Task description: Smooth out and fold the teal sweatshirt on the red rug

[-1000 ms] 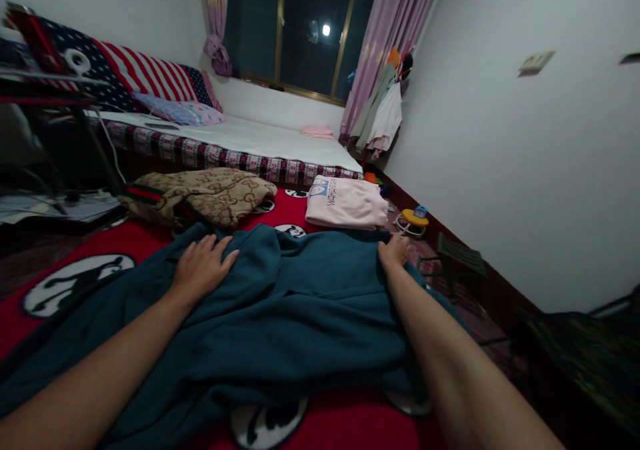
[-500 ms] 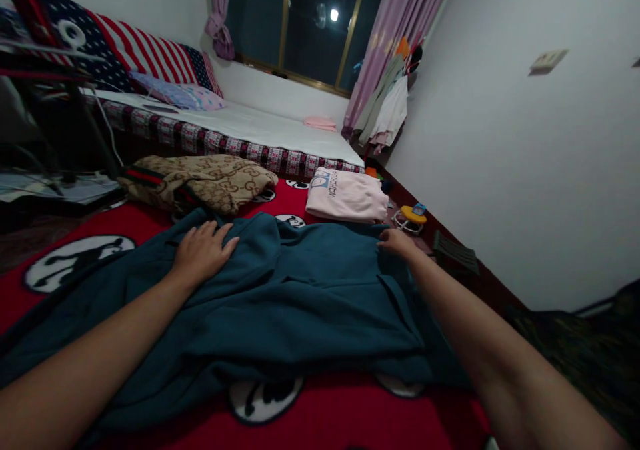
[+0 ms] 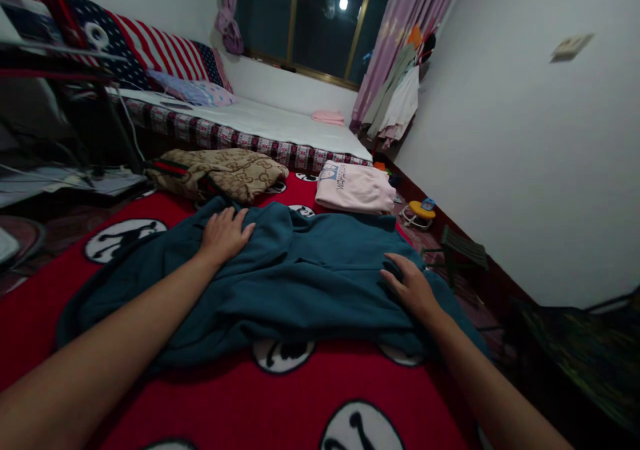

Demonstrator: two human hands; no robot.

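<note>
A dark teal garment (image 3: 310, 290), of a kind I cannot make out, lies spread and wrinkled across a red blanket (image 3: 240, 407) with white circle prints. My left hand (image 3: 226, 235) rests flat on the garment's far left part, fingers apart. Over its right part is my right hand (image 3: 409, 283), with thumb and fingers spread and nothing held between them. Both forearms reach across the cloth from the near side, covering bits of it.
Behind the garment lie a folded pink top (image 3: 355, 189) and a brown patterned garment (image 3: 225, 173). A bed (image 3: 280, 127) stands under the window. To the right are a yellow stool (image 3: 421, 211) and a dark folding stool (image 3: 465, 250). A cluttered desk (image 3: 55, 70) stands left.
My right hand has released the garment's far right edge and come nearer, its fingers opening. My left hand stays on the cloth. The view has shifted slightly.
</note>
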